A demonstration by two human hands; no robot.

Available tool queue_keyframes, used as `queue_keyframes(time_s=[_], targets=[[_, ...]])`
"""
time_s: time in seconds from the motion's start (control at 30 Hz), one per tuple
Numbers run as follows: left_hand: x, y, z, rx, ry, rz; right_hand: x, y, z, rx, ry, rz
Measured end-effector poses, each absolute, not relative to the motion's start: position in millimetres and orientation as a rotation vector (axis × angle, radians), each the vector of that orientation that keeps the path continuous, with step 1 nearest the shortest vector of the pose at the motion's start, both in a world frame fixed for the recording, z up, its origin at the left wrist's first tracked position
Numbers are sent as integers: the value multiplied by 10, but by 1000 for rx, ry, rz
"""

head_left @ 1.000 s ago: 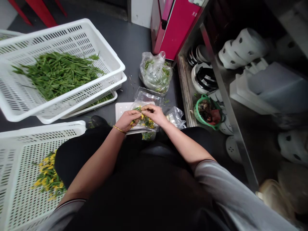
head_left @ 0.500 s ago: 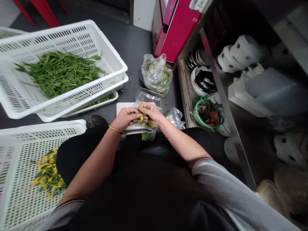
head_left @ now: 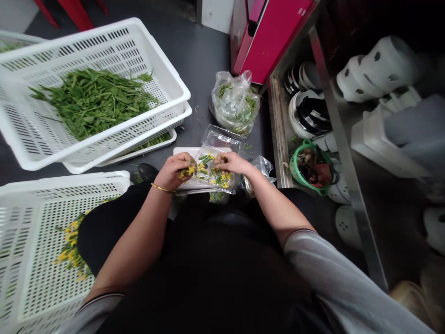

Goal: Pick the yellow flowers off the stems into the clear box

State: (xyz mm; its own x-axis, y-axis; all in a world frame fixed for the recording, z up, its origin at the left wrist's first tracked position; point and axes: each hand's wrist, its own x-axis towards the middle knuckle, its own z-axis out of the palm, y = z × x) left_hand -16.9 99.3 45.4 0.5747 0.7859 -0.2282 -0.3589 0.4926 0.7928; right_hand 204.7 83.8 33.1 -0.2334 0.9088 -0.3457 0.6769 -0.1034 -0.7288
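At the centre of the frame, the left hand (head_left: 178, 169) is holding some yellow flowers (head_left: 187, 172) in curled fingers, over the left part of a white tray (head_left: 178, 150). The right hand (head_left: 230, 163) is reaching in from the other side, its fingers bending close together over the loose flowers (head_left: 224, 180); whether it is gripping any, I cannot tell. The two hands are staying apart, with a narrow gap between them. The loose flowers are lying on clear plastic over the tray, some showing in that gap. A bracelet (head_left: 162, 188) is circling the left wrist.

Just above the tray, a clear box (head_left: 222, 137) is lying on the floor (head_left: 194, 60), and above that a plastic bag (head_left: 234, 106) is holding greens. At upper left, a white crate (head_left: 170, 60) is sitting over others and holding a heap of leafy greens (head_left: 100, 99). At lower left, another crate (head_left: 45, 186) is holding a pile of yellow blossoms (head_left: 71, 253), the person's knee (head_left: 104, 232) partly covering them. Right of centre, a green basket (head_left: 295, 169) is standing beside white containers in a metal rack (head_left: 333, 106). At top centre, a pink cabinet (head_left: 259, 51) is standing near the rack.
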Motion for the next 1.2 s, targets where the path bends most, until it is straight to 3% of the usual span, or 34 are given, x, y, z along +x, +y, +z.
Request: queue_keyframes(time_s=[0.07, 0.17, 0.37, 0.53, 0.7, 0.9, 1.03, 1.2], targets=[[-221, 1027, 454, 766, 540, 783, 2020, 912, 168, -1996, -2206, 1020], [-231, 1049, 462, 764, 483, 760, 1767, 948, -90, -2003, -2492, 765], [-142, 1086, 389, 693, 740, 783, 1590, 954, -359, -2117, -2408, 874], [-7, 1060, 219, 731, 1064, 635, 1851, 930, -81, -1874, -1806, 1235], [-1, 1006, 218, 739, 949, 692, 1812, 870, 209, -1533, -1600, 1403], [-247, 1062, 499, 631, 605, 937, 1683, 1010, -107, -1956, -1771, 1099], [-253, 1054, 549, 650, 647, 977, 1355, 1042, -435, -2197, -2141, 985], [-176, 1094, 449, 687, 804, 877, 1178, 1057, -564, -2304, -2162, 1031]])
